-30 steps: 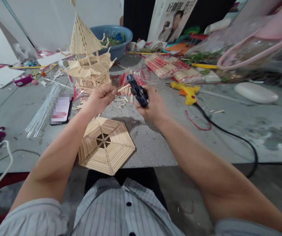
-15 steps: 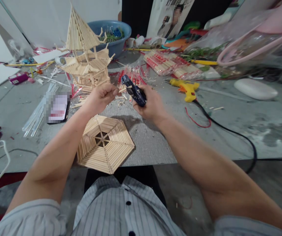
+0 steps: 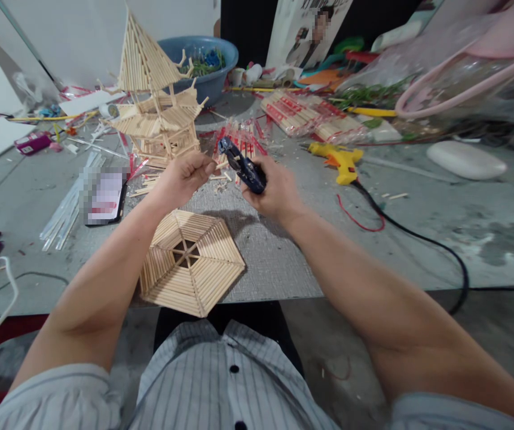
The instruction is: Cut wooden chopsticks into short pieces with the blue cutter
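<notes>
My left hand (image 3: 184, 178) is closed in a pinch on a short wooden stick (image 3: 219, 165) held above the table. My right hand (image 3: 275, 190) grips dark blue cutting pliers (image 3: 241, 165), whose jaws sit at the stick's free end. Below my hands a flat hexagonal roof panel of wooden sticks (image 3: 190, 261) lies at the table's near edge. A tall pagoda model of wooden sticks (image 3: 153, 95) stands just behind my left hand.
A yellow glue gun (image 3: 338, 161) with a black cord (image 3: 422, 242) lies to the right. Packs of sticks (image 3: 302, 116), a blue basin (image 3: 203, 63), a phone (image 3: 103, 196), clear glue rods (image 3: 69, 206) and a pink-rimmed plastic bag (image 3: 458, 77) crowd the grey table (image 3: 440, 203).
Both hands have drifted slightly up and left with the stick and pliers; the pliers' jaws look a little closer on the stick's end.
</notes>
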Available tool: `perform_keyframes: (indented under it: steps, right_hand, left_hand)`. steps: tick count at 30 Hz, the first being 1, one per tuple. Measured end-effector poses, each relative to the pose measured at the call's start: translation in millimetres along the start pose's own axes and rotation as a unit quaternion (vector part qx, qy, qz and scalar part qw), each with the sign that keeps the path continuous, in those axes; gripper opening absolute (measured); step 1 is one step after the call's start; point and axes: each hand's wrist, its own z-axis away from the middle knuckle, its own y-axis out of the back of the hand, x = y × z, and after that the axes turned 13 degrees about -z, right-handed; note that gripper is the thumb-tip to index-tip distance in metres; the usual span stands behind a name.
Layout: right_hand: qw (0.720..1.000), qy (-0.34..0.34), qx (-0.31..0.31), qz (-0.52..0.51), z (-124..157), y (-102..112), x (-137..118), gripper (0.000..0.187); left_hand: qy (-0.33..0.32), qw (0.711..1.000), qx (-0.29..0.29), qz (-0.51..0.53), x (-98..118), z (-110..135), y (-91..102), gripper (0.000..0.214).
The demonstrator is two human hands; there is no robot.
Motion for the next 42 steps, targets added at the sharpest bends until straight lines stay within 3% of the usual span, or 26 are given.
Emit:
perform_keyframes:
  steps: [3, 6, 10, 15, 23, 29, 32, 38, 42]
  right_hand:
    - [1.000, 0.001, 0.004, 0.004, 0, 1, 0, 0.035]
    - [1.000, -0.012, 0.005, 0.013, 0, 1, -3, 0.032]
    - [0.999, -0.044, 0.000, 0.027, 0, 3, -8, 0.026]
    - [0.998, -0.047, 0.006, 0.035, 0, 2, -8, 0.017]
    - [0.998, -0.033, 0.027, 0.051, -1, 3, -7, 0.013]
    - [0.996, -0.056, 0.032, 0.062, -3, 5, -15, 0.015]
    - [0.996, -0.056, 0.037, 0.059, -3, 4, -16, 0.014]
    - [0.996, -0.054, 0.044, 0.050, -3, 1, -12, 0.016]
    - [0.992, -0.091, -0.002, 0.089, -4, 5, -19, 0.017]
  left_hand:
    - [0.067, 0.993, 0.061, 0.078, -1, -1, 0.6, 0.009]
    - [0.088, 0.988, 0.061, 0.111, -1, -1, 0.7, 0.009]
    - [0.082, 0.991, 0.022, 0.102, 3, 3, -2.0, 0.015]
    - [0.058, 0.996, 0.019, 0.068, 7, 5, -5.9, 0.022]
    - [-0.034, 0.999, -0.030, -0.028, 1, 1, -4.3, 0.028]
    - [0.033, 0.998, 0.010, 0.051, -2, 0, -5.8, 0.020]
    - [0.046, 0.997, 0.002, 0.066, -2, -1, -5.7, 0.022]
    - [-0.038, 0.999, -0.032, -0.017, -7, -3, -4.6, 0.026]
    - [-0.127, 0.987, -0.066, -0.072, -12, -6, -3.4, 0.025]
